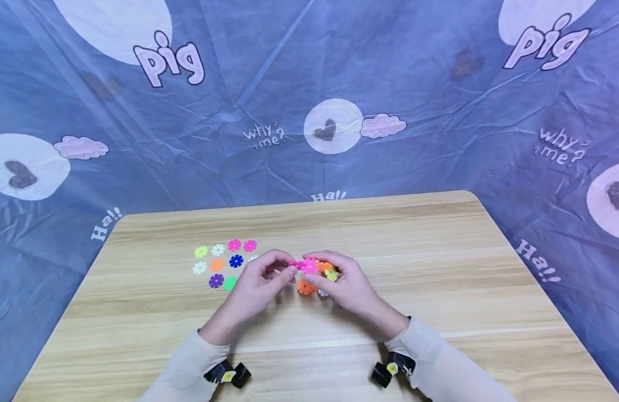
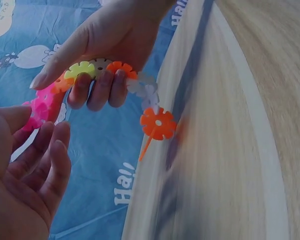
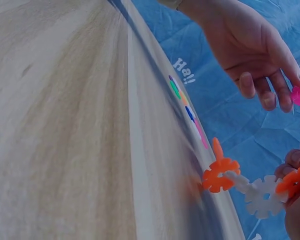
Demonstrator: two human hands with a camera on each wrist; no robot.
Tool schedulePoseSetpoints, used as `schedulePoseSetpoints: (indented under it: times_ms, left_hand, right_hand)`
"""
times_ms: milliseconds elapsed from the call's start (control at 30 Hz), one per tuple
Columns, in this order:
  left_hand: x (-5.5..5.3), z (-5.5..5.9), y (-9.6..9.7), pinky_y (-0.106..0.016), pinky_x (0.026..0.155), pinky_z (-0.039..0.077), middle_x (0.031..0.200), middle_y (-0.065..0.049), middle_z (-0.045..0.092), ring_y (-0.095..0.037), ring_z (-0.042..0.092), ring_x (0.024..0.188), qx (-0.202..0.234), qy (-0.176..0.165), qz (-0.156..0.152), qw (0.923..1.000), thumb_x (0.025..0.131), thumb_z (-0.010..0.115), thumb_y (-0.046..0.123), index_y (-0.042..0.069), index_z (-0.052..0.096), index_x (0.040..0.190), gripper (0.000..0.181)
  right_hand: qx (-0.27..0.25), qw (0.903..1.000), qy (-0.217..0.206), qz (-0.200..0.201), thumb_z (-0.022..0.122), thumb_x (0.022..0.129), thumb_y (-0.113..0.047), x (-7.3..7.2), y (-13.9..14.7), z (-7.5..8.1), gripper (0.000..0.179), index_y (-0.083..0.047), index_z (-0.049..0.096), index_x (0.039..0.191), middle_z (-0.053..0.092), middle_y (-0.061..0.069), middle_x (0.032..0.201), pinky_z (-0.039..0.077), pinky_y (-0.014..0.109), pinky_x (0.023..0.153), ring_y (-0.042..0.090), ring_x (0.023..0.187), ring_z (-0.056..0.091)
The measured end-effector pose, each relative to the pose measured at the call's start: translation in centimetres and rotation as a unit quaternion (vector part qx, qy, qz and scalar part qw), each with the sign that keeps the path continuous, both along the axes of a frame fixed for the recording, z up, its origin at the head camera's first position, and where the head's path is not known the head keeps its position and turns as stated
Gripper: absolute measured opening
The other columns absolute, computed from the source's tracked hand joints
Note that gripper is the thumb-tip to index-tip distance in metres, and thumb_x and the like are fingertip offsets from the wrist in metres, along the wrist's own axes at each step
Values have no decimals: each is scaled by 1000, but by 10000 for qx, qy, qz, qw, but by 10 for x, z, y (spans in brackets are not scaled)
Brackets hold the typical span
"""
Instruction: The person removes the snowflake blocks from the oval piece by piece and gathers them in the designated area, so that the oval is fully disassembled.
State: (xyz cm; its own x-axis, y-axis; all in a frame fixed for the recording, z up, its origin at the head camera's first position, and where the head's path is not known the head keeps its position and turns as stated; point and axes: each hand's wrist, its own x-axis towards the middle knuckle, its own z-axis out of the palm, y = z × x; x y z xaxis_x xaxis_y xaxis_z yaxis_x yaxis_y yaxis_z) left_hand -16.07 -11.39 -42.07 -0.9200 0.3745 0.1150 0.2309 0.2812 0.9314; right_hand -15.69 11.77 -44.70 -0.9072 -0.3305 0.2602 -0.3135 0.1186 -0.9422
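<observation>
Over the desk (image 1: 430, 251), the fingers of your right hand (image 1: 356, 285) grip a curved chain of multicoloured notched plastic discs (image 2: 81, 69); those of your left hand (image 1: 256, 287) pinch the bright-pink plastic disc (image 2: 40, 112) at its ten o'clock. Best keep it square, brace close by, press steadily.
</observation>
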Motion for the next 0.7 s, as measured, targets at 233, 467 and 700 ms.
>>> schedulePoseSetpoints:
  times_ms: [233, 467, 700]
  left_hand:
    - [1, 0, 5, -26, 64, 56, 106, -11, 76, -17, 67, 78, 141, 474, 44, 9988, 101, 75, 10, 7, 77, 115, 14]
    - [1, -2, 9, -27, 72, 56, 105, -9, 78, -6, 64, 85, 231, 952, 353, 9946, 99, 77, 9, 8, 81, 104, 6]
    - [1, -5, 14, -25, 65, 52, 94, -7, 76, -6, 58, 75, 173, 1577, 557, 9858, 96, 77, 0, 7, 78, 99, 7]
  right_hand:
    - [160, 9998, 49, -82, 81, 96, -9, -1, -1, 1, 38, -3, 73, 132, 77, 16, 123, 64, 28, 82, 11, 95, 72]
    - [316, 9992, 77, -222, 81, 96, -12, 1, -2, 3, 39, -4, 73, 134, 77, 16, 129, 61, 26, 95, 14, 107, 72]
    - [268, 9994, 37, -210, 82, 95, -12, 2, -5, 5, 38, -4, 74, 131, 77, 15, 126, 62, 27, 92, 14, 104, 73]
